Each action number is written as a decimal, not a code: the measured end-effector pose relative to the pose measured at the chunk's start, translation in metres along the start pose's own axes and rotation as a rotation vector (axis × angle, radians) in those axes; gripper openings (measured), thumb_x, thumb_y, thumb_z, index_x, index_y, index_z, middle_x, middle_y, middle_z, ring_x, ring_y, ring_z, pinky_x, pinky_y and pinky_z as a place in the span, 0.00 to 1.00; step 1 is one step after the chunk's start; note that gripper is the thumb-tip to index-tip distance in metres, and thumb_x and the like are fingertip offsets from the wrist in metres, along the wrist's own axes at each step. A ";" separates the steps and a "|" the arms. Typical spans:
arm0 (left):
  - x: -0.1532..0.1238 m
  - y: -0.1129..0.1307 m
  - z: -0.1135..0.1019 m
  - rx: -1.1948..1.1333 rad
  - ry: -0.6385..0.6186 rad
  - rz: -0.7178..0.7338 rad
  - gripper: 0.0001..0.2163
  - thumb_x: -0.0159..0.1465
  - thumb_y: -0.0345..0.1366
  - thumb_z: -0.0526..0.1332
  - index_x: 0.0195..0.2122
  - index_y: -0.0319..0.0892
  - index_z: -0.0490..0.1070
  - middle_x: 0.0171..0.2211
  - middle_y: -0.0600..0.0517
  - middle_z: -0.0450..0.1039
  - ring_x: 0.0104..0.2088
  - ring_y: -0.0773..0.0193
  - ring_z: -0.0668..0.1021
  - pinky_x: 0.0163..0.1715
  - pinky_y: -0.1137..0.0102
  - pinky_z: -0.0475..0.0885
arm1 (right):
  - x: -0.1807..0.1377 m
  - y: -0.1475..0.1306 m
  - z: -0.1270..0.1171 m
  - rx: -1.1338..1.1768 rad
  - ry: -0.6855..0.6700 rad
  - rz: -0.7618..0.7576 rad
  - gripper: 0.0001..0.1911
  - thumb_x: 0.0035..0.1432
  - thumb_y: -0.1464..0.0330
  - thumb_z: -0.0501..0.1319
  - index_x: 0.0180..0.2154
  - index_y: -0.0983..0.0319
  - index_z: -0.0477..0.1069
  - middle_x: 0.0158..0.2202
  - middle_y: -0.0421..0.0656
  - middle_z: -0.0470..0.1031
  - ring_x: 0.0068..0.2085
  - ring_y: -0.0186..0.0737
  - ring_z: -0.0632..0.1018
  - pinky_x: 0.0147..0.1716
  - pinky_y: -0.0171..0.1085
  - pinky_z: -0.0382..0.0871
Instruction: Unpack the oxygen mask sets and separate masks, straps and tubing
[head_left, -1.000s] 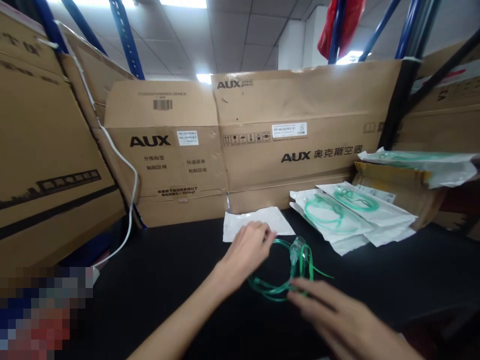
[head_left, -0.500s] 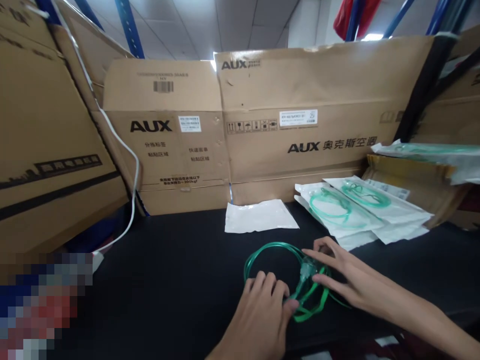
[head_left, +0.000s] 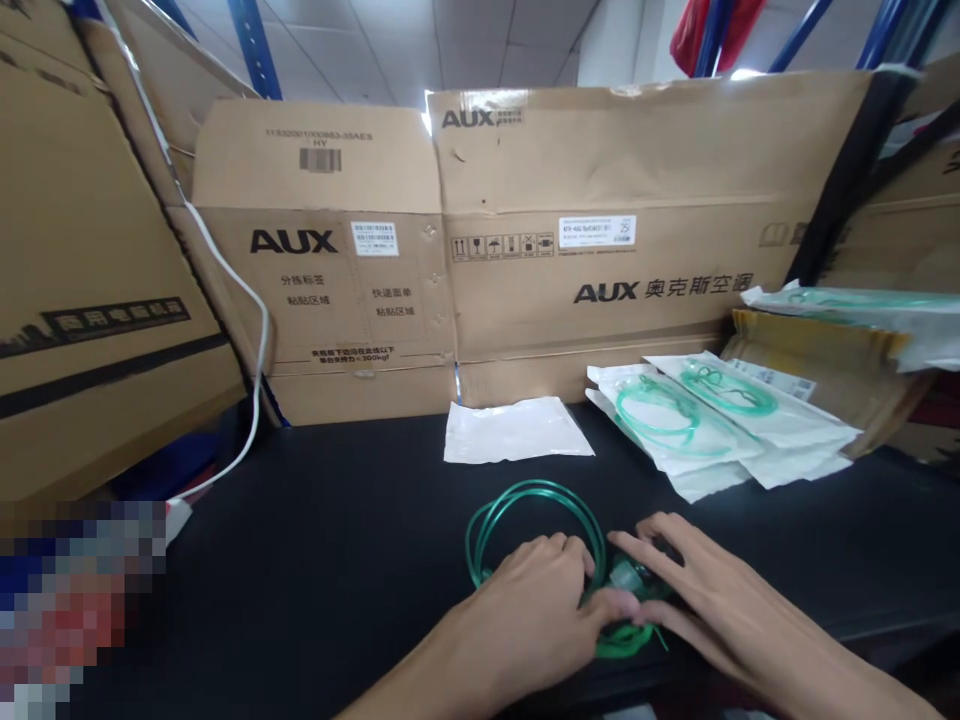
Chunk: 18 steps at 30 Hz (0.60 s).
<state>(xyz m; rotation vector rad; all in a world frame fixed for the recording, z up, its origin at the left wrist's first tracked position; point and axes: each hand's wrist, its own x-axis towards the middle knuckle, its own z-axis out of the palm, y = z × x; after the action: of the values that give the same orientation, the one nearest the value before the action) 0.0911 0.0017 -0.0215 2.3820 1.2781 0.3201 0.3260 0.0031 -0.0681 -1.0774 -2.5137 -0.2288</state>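
Note:
On the black table lies a coil of green oxygen tubing (head_left: 536, 490), its loop showing above my left hand (head_left: 536, 600). My left hand is closed over the coil's lower right side, fingers curled and thumb pointing right. From the right, my right hand (head_left: 694, 585) is curled round a clear green oxygen mask (head_left: 626, 575), thumb and fingers at its sides. The mask is largely hidden by both hands. Below the thumbs a bright green strap (head_left: 622, 642) lies bunched up.
A white pouch (head_left: 517, 430) lies flat behind the coil. To the right are stacked pouches (head_left: 675, 415) with green tubing inside, beside an open carton (head_left: 817, 350) bearing another pouch. Cardboard panels (head_left: 525, 300) stand along the back. A white cable (head_left: 262, 350) hangs at left.
My left hand has moved right, over the coil's side and close to the mask. My right hand has come slightly lower. The strap is gathered into a smaller bunch, and the tubing loop shows wider.

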 end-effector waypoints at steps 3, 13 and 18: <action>-0.001 -0.005 -0.006 -0.008 -0.035 0.041 0.09 0.69 0.43 0.61 0.38 0.43 0.75 0.37 0.53 0.78 0.39 0.58 0.80 0.38 0.67 0.72 | -0.002 -0.006 -0.004 0.010 0.041 -0.040 0.23 0.70 0.61 0.54 0.63 0.59 0.64 0.54 0.51 0.76 0.52 0.52 0.80 0.43 0.41 0.82; 0.005 -0.008 0.027 0.684 0.009 0.375 0.08 0.67 0.32 0.58 0.39 0.32 0.74 0.37 0.41 0.75 0.39 0.50 0.77 0.41 0.61 0.73 | -0.003 -0.004 0.007 -0.094 0.088 -0.084 0.17 0.66 0.56 0.60 0.52 0.56 0.72 0.47 0.44 0.82 0.42 0.50 0.84 0.44 0.47 0.80; 0.004 -0.014 0.025 0.647 0.005 0.393 0.09 0.69 0.34 0.56 0.38 0.33 0.72 0.34 0.45 0.74 0.33 0.55 0.76 0.42 0.60 0.74 | -0.012 0.003 0.019 0.116 0.207 0.004 0.21 0.62 0.56 0.63 0.55 0.53 0.70 0.46 0.43 0.83 0.41 0.50 0.85 0.39 0.38 0.81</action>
<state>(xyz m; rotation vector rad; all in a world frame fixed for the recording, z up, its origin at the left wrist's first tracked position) 0.0923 0.0061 -0.0500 3.1875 1.0058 0.0128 0.3301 0.0025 -0.0905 -0.9613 -2.3100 -0.1810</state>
